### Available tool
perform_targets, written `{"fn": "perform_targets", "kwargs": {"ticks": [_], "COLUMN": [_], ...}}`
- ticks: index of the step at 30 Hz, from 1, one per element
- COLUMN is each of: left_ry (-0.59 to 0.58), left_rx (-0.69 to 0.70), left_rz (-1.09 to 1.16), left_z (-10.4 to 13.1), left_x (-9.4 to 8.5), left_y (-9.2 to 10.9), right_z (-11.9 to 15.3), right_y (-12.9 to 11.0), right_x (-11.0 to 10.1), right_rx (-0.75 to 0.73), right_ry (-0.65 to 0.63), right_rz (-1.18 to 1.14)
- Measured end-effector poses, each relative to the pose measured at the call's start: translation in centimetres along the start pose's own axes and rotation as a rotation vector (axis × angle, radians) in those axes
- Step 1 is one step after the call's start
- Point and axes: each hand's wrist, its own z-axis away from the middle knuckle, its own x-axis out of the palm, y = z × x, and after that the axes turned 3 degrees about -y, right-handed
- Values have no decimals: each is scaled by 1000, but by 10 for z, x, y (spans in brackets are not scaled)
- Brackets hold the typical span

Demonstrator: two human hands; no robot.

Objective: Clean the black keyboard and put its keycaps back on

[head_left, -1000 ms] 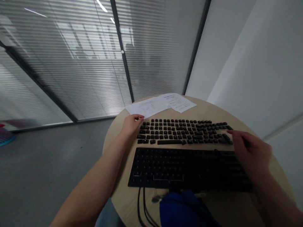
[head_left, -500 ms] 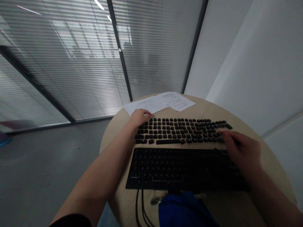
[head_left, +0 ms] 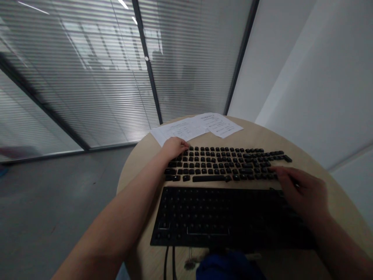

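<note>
Here we are, starting left of centre: our left hand (head_left: 175, 147) has its fingers drawn narrow at the upper left corner of the loose black keycaps (head_left: 210, 160), covering some of them; whether it grips one, we can't tell. Below, mid-frame to lower right, lies the black keyboard (head_left: 201, 212), keycaps off its left part, its right half too dark to read. At the bottom edge a blue cloth-like thing (head_left: 227, 267) is cut off, a small dark item (head_left: 190, 265) beside it too blurred to name. Right of centre, our right hand (head_left: 305, 190) has thumb and forefinger nearly together by the lower right keycaps, its forearm crossing the keyboard's right end; any key between them, we can't make out.

Counting across: two cables (head_left: 166, 262) lower left, two printed sheets (head_left: 176, 130) overlapping top centre, one keyboard, one long bar key (head_left: 209, 178); the other keycaps, in rows, are too small to number.

Around us, grey floor (head_left: 64, 198) at left, blinds (head_left: 101, 101) behind glass upper left, a pale rounded wooden table (head_left: 259, 136) in the centre, plain wall (head_left: 326, 77) upper right.
</note>
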Motion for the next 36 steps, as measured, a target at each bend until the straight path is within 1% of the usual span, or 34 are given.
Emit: {"fn": "perform_targets", "kwargs": {"ticks": [2,4,6,8,10,11,12,13,14,15,16,17,18,19,21,23,25,28,31,33,36], "left_ry": [3,17,50,100,128,123,89,67,44,24,7,-12,-4,25,76,81,72,76,46,27,32], "left_rx": [6,16,26,38,60,89,146,189,221,235,235,228,209,182,115,71,44,17,13,24,66], "left_rz": [27,66,114,162,209,240,292,329,335,344,371,399,424,450,497,534,557,554,541,546,552], "left_z": [-2,-2,1,12,34,49,67,86,106,125,143,159,173,184,197,201,202,202,202,201,200], "left_x": [2,1,-10,-31,-57,-70,-81,-88,-92,-91,-86,-78,-68,-58,-39,-28,-24,-25,-26,-25,-23], "left_y": [1,3,8,16,25,29,33,36,37,37,35,32,28,23,14,7,3,0,-1,-1,-1], "right_z": [0,0,0,1,2,2,2,2,2,2,2,2,2,2,3,4,4,4,4,4,4], "right_y": [0,0,-1,-3,-4,-4,-3,-3,-2,-2,-1,-1,0,0,1,1,2,2,1,0,-1], "right_x": [-1,-2,-4,-5,-7,-7,-7,-6,-5,-4,-2,-1,2,4,8,11,12,9,5,2,0], "right_rx": [-2,-8,-4,5,9,5,-3,-16,-29,-45,-60,-71,-81,-89,-106,-119,-130,-141,-138,-125,-105], "right_ry": [8,20,24,20,12,19,24,34,46,52,50,46,39,33,18,8,9,6,-3,-4,-14], "right_rz": [6,5,7,16,14,10,7,5,2,-4,-13,-24,-35,-44,-51,-49,-44,-30,-22,-23,-30]}}
